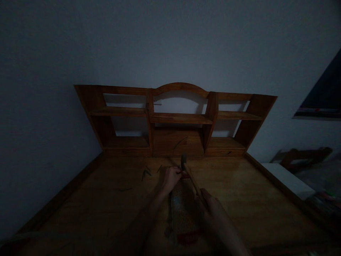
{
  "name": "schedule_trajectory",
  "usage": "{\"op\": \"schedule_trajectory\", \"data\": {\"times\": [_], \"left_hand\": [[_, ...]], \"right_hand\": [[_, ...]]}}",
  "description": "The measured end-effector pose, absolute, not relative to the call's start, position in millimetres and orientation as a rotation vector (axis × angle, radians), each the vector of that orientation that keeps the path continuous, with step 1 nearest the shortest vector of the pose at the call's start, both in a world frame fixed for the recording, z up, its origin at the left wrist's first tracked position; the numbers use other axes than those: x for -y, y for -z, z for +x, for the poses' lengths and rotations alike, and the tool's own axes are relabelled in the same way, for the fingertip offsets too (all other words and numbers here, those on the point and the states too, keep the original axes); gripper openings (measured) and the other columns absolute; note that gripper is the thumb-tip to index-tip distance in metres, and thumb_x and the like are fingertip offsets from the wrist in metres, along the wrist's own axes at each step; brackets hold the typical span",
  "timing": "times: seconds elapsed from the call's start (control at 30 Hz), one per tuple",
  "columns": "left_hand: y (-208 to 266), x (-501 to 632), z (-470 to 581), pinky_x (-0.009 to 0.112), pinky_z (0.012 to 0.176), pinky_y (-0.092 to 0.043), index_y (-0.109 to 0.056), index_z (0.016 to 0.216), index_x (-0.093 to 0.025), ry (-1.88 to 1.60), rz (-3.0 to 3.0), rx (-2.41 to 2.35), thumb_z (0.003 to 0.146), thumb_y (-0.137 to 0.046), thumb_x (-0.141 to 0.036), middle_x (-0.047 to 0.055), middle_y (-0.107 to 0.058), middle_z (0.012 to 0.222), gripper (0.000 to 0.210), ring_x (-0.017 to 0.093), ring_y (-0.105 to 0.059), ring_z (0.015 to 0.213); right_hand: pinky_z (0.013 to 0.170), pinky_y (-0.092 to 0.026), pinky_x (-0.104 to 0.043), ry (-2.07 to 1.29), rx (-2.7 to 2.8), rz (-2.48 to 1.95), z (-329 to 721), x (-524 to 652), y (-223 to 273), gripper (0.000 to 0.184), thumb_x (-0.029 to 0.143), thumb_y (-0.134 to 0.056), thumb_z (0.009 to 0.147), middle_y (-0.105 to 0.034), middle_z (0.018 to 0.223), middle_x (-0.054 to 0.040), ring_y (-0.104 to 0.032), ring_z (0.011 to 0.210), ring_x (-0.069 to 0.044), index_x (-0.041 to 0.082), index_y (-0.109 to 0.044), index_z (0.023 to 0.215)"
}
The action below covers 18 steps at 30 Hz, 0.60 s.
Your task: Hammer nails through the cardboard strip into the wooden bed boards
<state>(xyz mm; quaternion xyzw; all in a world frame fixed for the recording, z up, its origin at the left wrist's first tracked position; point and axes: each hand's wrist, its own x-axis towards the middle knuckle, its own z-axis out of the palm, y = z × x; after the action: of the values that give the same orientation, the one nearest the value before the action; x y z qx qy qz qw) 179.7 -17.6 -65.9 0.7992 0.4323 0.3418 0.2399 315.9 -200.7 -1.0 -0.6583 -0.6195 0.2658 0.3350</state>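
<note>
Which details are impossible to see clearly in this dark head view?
- What the left hand pinches: dim light, fingers cover it.
- Head of the wooden-handled tool in the right hand: dark and small.
- Pattern of the mat: blurred by darkness.
- Thin scraps on the wooden platform: too small.

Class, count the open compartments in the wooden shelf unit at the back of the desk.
5: upper left, upper middle, upper right, lower left, lower right. Dim light may hide others.
</note>
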Motion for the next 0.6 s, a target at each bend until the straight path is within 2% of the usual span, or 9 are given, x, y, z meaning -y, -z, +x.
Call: {"op": "schedule_trajectory", "data": {"times": [0.4, 0.6], "left_hand": [[67.6, 17.2, 177.3, 0.021, 0.059, -0.037, -0.076, 0.081, -0.018, -0.961, 2.204, -1.119, 0.083, -0.058, -0.024, 0.003, -0.071, 0.075, 0.019, 0.013, -0.061, 0.066], [65.8, 17.9, 177.8, 0.022, 0.059, -0.036, -0.077, 0.082, -0.018, -0.917, 2.206, -1.166, 0.084, -0.057, -0.026, 0.003, -0.069, 0.072, 0.021, 0.013, -0.060, 0.065]], "right_hand": [[0.063, -0.046, -0.027, -0.702, 1.578, -1.653, 314.0, 203.3, 0.6, 0.031, 0.036, -0.035, 0.094, -0.067, 0.077, -0.0085, -0.066, 0.070, -0.022, 0.017, -0.055, 0.107], [0.063, -0.046, -0.029, -0.673, 1.587, -1.721, 316.5, 200.5, 6.4, 0.036, 0.039, -0.034, 0.094, -0.067, 0.083, -0.0109, -0.066, 0.075, -0.025, 0.015, -0.053, 0.113]]}}
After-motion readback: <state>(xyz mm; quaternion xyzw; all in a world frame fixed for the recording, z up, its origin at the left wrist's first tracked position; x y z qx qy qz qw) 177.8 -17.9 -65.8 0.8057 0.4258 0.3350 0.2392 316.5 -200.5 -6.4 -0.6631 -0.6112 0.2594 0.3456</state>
